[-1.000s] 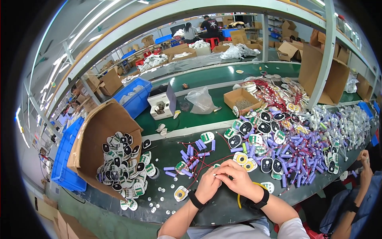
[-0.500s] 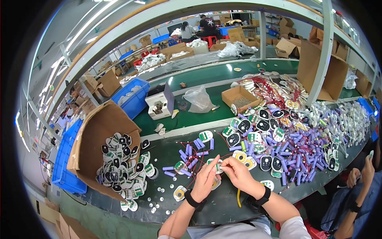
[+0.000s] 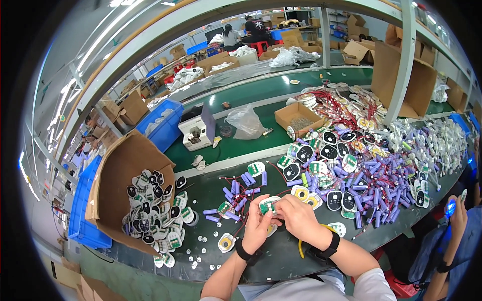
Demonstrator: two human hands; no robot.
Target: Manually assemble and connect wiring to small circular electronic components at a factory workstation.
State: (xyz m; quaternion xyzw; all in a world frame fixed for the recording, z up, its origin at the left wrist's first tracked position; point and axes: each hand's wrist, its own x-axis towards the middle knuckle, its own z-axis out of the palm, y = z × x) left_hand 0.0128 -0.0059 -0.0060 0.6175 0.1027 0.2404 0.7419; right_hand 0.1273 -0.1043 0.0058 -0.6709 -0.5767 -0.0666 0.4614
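Note:
Between the fingers of my left hand [image 3: 257, 231] is a small white rounded panel with a green circuit board [image 3: 269, 205], board side up. My right hand [image 3: 301, 218] is closed, its bent fingertips against the panel's right edge; whatever they pinch is hidden. Under my hands, partly covered, lies a white piece with a yellow disc [image 3: 271, 230]. Another yellow-disc panel [image 3: 227, 243] rests left of my left wrist. Purple battery cells with red wires [image 3: 243, 191] lie just beyond my left hand. A yellow curved handle [image 3: 301, 249] shows beside my right wrist.
At left, a tilted cardboard box [image 3: 113, 185] spills circuit-board panels. A big heap of purple cells [image 3: 371, 185] and panels spreads to the right. Small white discs [image 3: 203, 250] dot the bench. Beyond stand a white machine [image 3: 197, 131] and an open small carton [image 3: 298, 120]. A co-worker's hand [image 3: 457, 213] is at far right.
The green-board panel has turned up into clearer view in my left fingers. My right hand has shifted slightly, its fingers now curled at the panel's edge. The view has tilted a little.

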